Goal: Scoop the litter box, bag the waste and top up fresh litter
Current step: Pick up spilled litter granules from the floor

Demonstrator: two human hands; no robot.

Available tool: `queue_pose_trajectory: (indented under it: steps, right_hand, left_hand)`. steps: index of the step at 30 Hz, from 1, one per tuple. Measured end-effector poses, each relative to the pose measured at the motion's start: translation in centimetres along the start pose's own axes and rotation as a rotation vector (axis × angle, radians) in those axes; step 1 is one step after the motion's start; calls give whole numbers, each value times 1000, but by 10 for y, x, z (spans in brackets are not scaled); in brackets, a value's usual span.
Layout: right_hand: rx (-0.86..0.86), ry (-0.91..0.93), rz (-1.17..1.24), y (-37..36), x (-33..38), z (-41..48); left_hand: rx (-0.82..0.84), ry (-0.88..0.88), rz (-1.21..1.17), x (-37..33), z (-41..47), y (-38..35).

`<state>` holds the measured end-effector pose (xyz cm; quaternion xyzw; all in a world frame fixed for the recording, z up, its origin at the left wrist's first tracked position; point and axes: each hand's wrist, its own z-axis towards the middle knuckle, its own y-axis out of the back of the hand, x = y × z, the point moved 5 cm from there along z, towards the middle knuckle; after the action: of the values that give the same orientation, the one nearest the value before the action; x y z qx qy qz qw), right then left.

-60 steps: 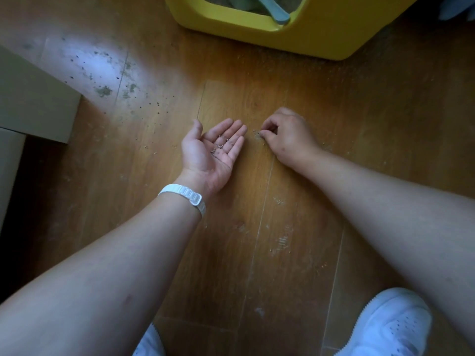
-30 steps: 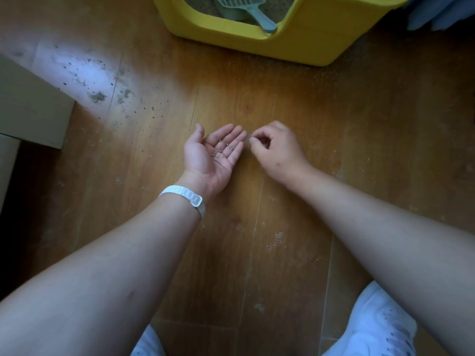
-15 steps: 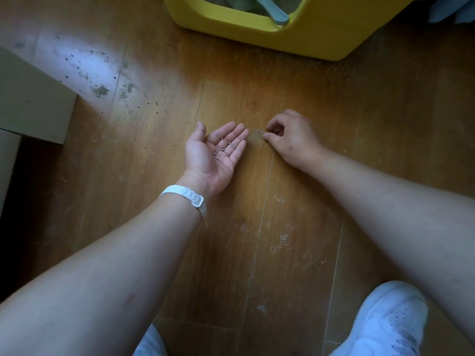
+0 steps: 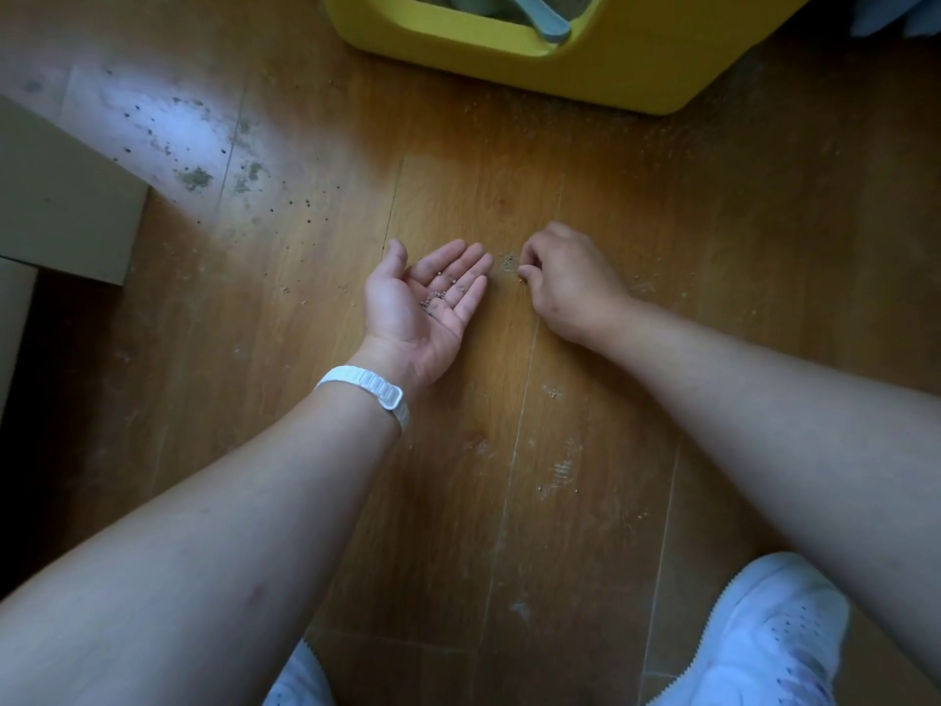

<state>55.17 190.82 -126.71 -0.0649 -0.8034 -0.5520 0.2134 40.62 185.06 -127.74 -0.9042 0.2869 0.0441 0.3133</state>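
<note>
Crouches over a wood floor (image 4: 509,501), both bare forearms stretched forward from the bottom corners and drawing in toward the middle. Holds the left hand (image 4: 422,303) palm up and low by the boards, fingers straight and close together, thumb out to the side: a wide, flat grip that carries only what lies on it. Turns the right hand (image 4: 570,287) knuckles up just beside the left fingertips without touching them, fingers curled under, thumb and forefinger tips down at the floor in a narrow grip; cannot tell whether anything sits between them.

Faces a yellow litter box (image 4: 611,68) at the top edge, well ahead of both hands and cut off by the frame, smooth-walled with a dip in its rim. Finds a grey-blue scoop (image 4: 547,25) handle lying in that dip, the rest out of frame. Pinches at the edge of a small dusty patch (image 4: 506,261) of litter on the floor between the two hands. Carries a few dark grains (image 4: 438,297) on the left palm and finger bases.

Has a beige box (image 4: 61,206) at far left. Wears white shoes (image 4: 764,639) at the bottom edge and a white wristband (image 4: 379,394) on the left wrist. Has dark specks (image 4: 193,178) scattered in a glare spot near the beige box.
</note>
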Motion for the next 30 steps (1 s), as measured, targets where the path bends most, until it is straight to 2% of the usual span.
queue_pose_trajectory:
  steps: [6, 9, 13, 22, 24, 26, 30]
  right_hand:
    - [-78, 32, 182, 4, 29, -15]
    - [-80, 114, 351, 4, 62, -29]
    - [-118, 203, 403, 10, 87, -41]
    - [-499, -83, 669, 62, 82, -46]
    - [-510, -166, 828, 74, 85, -43]
    - [-482, -240, 1084, 84, 91, -41]
    - [-480, -288, 1487, 102, 103, -38]
  left_hand:
    - [-2, -3, 10, 1, -2, 0]
    - [0, 3, -24, 3, -3, -3]
    - [51, 30, -46, 3, -8, -12]
    - [111, -47, -126, -20, -34, -48]
    - [132, -83, -142, -27, -44, -62]
    - [141, -113, -150, -33, -53, -75]
    - [144, -165, -196, -43, -68, -104]
